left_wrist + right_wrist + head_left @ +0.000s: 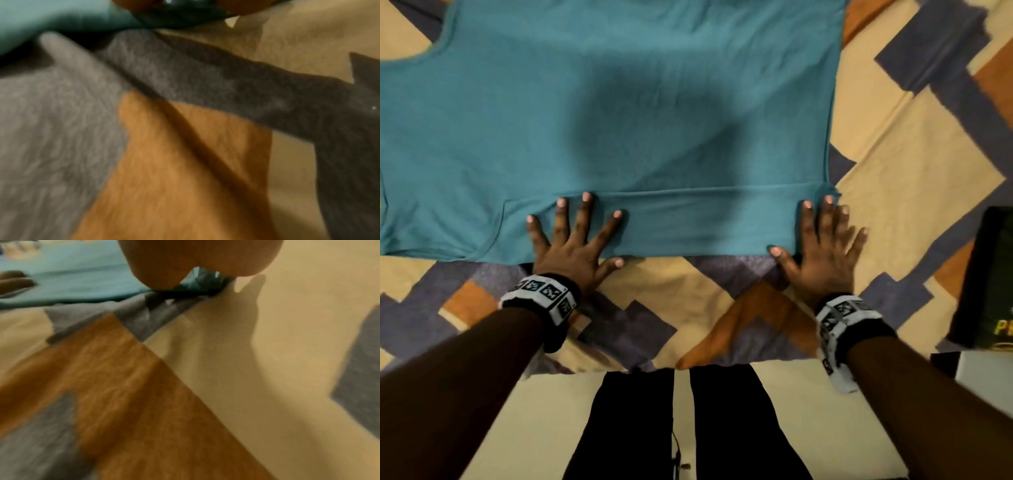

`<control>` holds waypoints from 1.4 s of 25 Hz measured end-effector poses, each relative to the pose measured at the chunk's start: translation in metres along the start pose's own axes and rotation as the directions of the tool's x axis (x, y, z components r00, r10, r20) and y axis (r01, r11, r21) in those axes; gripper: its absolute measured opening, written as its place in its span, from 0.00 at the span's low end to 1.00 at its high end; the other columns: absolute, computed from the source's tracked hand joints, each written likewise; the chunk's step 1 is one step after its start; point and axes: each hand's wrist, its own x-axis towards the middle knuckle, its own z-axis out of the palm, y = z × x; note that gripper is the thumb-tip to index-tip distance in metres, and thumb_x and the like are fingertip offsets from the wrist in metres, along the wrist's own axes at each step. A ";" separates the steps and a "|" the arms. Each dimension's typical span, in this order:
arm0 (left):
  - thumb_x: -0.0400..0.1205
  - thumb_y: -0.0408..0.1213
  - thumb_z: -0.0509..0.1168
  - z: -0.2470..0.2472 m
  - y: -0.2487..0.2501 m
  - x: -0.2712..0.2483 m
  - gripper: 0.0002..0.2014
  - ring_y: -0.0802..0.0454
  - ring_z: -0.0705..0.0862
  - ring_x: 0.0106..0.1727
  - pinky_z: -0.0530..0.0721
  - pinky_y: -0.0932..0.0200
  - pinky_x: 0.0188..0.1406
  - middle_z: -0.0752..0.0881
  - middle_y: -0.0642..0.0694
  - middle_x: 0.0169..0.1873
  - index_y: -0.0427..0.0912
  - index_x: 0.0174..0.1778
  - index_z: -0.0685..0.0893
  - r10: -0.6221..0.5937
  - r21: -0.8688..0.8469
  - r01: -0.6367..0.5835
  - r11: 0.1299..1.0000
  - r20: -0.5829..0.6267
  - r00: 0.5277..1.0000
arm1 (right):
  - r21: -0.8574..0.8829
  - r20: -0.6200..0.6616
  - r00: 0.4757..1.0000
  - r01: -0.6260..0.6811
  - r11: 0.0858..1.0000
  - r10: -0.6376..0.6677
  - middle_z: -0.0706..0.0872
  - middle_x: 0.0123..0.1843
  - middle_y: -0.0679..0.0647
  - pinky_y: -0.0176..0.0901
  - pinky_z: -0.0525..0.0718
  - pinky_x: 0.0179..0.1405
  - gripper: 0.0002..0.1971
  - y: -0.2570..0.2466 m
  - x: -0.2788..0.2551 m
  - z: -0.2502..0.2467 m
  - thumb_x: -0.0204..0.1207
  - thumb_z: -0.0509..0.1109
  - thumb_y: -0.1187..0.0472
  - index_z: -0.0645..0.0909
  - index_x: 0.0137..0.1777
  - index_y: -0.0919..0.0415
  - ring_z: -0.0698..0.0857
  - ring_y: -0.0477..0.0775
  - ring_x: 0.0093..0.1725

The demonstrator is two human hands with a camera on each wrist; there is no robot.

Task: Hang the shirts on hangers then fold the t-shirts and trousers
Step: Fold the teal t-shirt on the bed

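While both my hands, left hand [571, 246] and right hand [822, 246], press spread flat, teal t-shirt [619, 120] looks soft, limp; take hold at lower-centre folded edge.

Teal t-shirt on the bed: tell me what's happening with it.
A person is folding the t-shirt, which lies spread on a patterned bedsheet. The near edge is turned over into a narrow band. The left hand and right hand lie flat, fingers spread, pressing that band down at either end.
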 end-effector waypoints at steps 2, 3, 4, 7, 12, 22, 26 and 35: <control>0.75 0.70 0.39 -0.009 0.004 0.012 0.34 0.37 0.37 0.82 0.36 0.21 0.70 0.28 0.55 0.80 0.73 0.76 0.33 0.012 -0.023 -0.011 1.000 0.017 1.000 | -0.045 0.015 0.995 0.104 0.994 -0.103 0.52 0.86 0.57 0.78 0.46 0.75 0.42 -0.016 0.008 -0.005 0.74 0.47 0.27 0.50 0.85 0.48 0.50 0.64 0.84; 0.76 0.69 0.42 -0.014 0.006 0.017 0.33 0.38 0.37 0.83 0.37 0.21 0.71 0.30 0.55 0.81 0.74 0.77 0.36 -0.014 -0.043 0.014 0.999 -0.009 1.000 | -0.047 0.010 0.999 0.052 0.998 -0.051 0.51 0.86 0.57 0.79 0.45 0.75 0.43 -0.020 0.014 -0.010 0.74 0.46 0.27 0.50 0.85 0.49 0.49 0.65 0.84; 0.78 0.67 0.46 -0.017 0.006 0.020 0.33 0.39 0.37 0.83 0.37 0.22 0.71 0.33 0.55 0.82 0.74 0.77 0.39 -0.057 -0.071 0.054 0.996 -0.038 0.998 | -0.024 -0.008 0.999 -0.051 0.998 0.051 0.49 0.87 0.58 0.79 0.42 0.74 0.44 -0.023 0.020 -0.016 0.74 0.44 0.26 0.49 0.85 0.51 0.47 0.66 0.84; 0.80 0.60 0.57 -0.044 -0.014 0.045 0.33 0.41 0.39 0.83 0.40 0.25 0.73 0.41 0.50 0.84 0.66 0.81 0.52 -0.181 -0.152 0.157 0.976 -0.163 0.970 | -0.011 -0.047 0.981 -0.187 0.982 0.186 0.45 0.87 0.58 0.76 0.34 0.74 0.46 -0.029 0.053 -0.043 0.74 0.40 0.25 0.48 0.85 0.54 0.42 0.66 0.84; 0.82 0.48 0.64 -0.142 -0.080 0.135 0.18 0.35 0.58 0.80 0.58 0.28 0.69 0.61 0.41 0.81 0.48 0.67 0.80 -0.120 -0.106 0.086 0.991 -0.369 0.922 | -0.072 -0.226 0.972 0.044 0.996 -0.059 0.57 0.85 0.57 0.74 0.41 0.76 0.35 -0.058 0.164 -0.108 0.81 0.54 0.39 0.59 0.83 0.58 0.49 0.64 0.85; 0.77 0.30 0.72 -0.227 -0.117 0.221 0.21 0.31 0.81 0.59 0.79 0.43 0.61 0.81 0.30 0.59 0.39 0.67 0.81 -0.083 -0.239 0.041 0.970 -0.172 0.982 | 0.028 0.020 0.991 0.133 0.991 -0.134 0.72 0.67 0.68 0.59 0.79 0.58 0.27 -0.079 0.277 -0.182 0.73 0.64 0.73 0.72 0.72 0.55 0.79 0.75 0.61; 0.78 0.33 0.70 -0.226 -0.120 0.193 0.06 0.53 0.88 0.31 0.84 0.64 0.32 0.87 0.46 0.26 0.37 0.50 0.86 -0.193 -0.468 0.064 0.881 -0.232 0.953 | 0.054 -0.063 0.994 0.089 0.995 -0.085 0.77 0.63 0.73 0.55 0.78 0.57 0.14 -0.071 0.272 -0.185 0.76 0.67 0.69 0.83 0.61 0.67 0.79 0.74 0.60; 0.76 0.31 0.73 -0.143 -0.088 0.037 0.11 0.58 0.88 0.46 0.75 0.73 0.52 0.88 0.33 0.49 0.31 0.52 0.88 -0.197 -0.559 -0.003 0.829 -0.297 0.934 | 0.125 -0.215 0.976 0.049 0.991 -0.022 0.71 0.75 0.59 0.59 0.79 0.51 0.05 -0.033 0.107 -0.148 0.73 0.71 0.64 0.83 0.47 0.63 0.77 0.69 0.65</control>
